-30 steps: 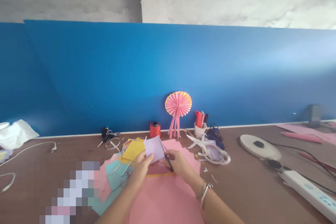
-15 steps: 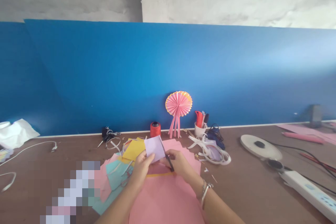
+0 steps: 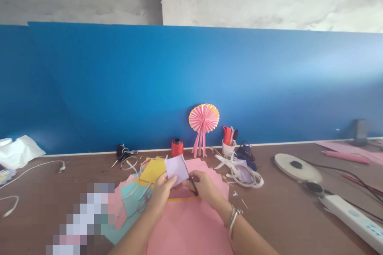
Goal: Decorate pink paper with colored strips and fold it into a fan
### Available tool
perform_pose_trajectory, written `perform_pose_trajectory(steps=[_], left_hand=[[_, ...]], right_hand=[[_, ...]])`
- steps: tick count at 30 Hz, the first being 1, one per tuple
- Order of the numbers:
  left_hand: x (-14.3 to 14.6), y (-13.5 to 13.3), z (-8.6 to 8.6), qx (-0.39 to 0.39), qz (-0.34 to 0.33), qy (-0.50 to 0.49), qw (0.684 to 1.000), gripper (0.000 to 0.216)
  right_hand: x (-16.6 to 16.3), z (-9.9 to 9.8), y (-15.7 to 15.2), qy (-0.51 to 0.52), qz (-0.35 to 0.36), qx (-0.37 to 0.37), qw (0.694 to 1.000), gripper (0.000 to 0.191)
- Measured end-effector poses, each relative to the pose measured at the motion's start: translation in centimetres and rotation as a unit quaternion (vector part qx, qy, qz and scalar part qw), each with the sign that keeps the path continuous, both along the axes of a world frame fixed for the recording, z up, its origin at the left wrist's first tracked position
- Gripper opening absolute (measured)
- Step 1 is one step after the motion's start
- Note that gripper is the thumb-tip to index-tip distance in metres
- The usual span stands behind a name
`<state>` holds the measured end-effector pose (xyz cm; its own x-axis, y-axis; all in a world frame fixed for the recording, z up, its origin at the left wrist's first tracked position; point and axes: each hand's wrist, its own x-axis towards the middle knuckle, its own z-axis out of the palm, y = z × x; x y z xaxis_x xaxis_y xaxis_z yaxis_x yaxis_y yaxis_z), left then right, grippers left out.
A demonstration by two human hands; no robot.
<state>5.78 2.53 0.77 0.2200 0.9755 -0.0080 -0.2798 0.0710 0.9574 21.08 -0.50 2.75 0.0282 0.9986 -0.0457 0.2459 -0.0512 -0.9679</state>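
My left hand (image 3: 164, 186) pinches the lower left part of a small lilac sheet of paper (image 3: 174, 169), thumb on top. My right hand (image 3: 203, 185) is closed on black-handled scissors (image 3: 195, 188), mostly hidden by its fingers. Their dark, narrow length lies along the paper's right edge. Both hands are above a stack of pink paper (image 3: 188, 227), where a thin yellow strip (image 3: 183, 199) crosses just under them. Left of my left hand lie yellow paper (image 3: 152, 170) and light-blue sheets (image 3: 131, 197).
A pink pleated paper fan (image 3: 204, 118) stands against the blue partition (image 3: 119, 87). Near it are a red thread spool (image 3: 177, 148) and a white cup (image 3: 228, 148) with tools. White strips (image 3: 239, 173) lie rightward, a power strip (image 3: 353, 217) further right, keys (image 3: 124, 152) at back left.
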Motion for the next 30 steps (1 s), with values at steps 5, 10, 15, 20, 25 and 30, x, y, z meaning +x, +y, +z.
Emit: perform_pose_trajectory(steps=[5,10,15,20,25,30], left_hand=[[0.1,-0.5,0.6,-0.008,-0.018,-0.018,1.0,0.041],[-0.1,-0.5,1.2,-0.029,0.019,-0.011,0.999,0.04],[-2.2,1.5,1.1,-0.01,0.153,0.146,0.977,0.029],[-4.9,3.4,0.9,0.085,0.192,0.389,0.897,0.032],[-5.8,3.2,0.1,0.112,0.202,0.501,0.834,0.048],[-4.2,2.1,1.0,0.327,0.178,0.552,0.747,0.036]], right_hand=[[0.0,0.1,-0.1,-0.016,-0.006,-0.014,1.0,0.023],[0.4,-0.2,0.1,-0.008,0.013,-0.044,0.999,0.03],[2.1,0.1,0.8,-0.09,-0.049,-0.076,0.992,0.035],[5.1,0.1,1.6,-0.377,-0.153,-0.035,0.913,0.02],[6.9,-0.6,1.5,-0.504,-0.156,-0.045,0.848,0.014],[7.9,-1.6,1.9,-0.447,-0.149,-0.063,0.88,0.02]])
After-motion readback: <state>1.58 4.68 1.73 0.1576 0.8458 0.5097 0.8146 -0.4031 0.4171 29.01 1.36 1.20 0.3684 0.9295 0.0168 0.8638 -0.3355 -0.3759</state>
